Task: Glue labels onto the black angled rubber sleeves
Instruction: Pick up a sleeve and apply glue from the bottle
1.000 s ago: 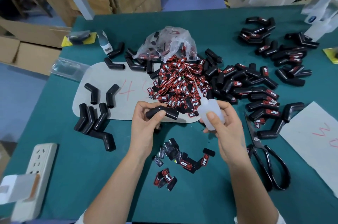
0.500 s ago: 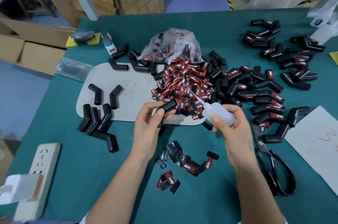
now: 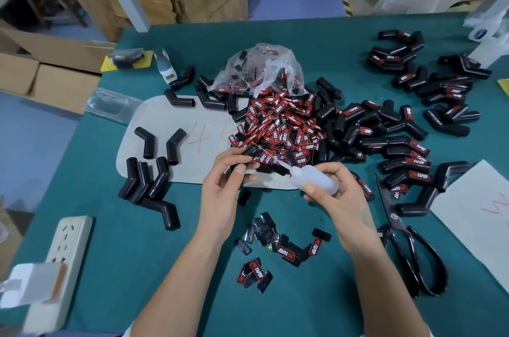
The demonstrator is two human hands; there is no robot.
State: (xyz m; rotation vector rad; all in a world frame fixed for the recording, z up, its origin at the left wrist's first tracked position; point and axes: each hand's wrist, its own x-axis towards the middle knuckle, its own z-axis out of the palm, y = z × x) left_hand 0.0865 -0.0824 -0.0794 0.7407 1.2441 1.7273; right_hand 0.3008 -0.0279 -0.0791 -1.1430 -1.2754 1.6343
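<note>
Over the near middle of the green table, your left hand grips a black angled sleeve between thumb and fingers, its upper end poking out above your fingertips. Your right hand is curled round a white squeeze bottle, thumb pressed on its side, with the thin nozzle aimed left toward the sleeve; whether the tip touches it, you cannot tell from this angle. Just behind both hands lies the heap of red-and-black labels, spilling from a clear plastic bag onto a pale sheet marked with red writing. Unlabelled sleeves sit at your left on and beside that sheet; labelled sleeves are piled to your right and further back. A few loose labels lie scattered between your forearms. Black scissors rest just right of your right wrist, and a white power strip lies at the near left edge.
</note>
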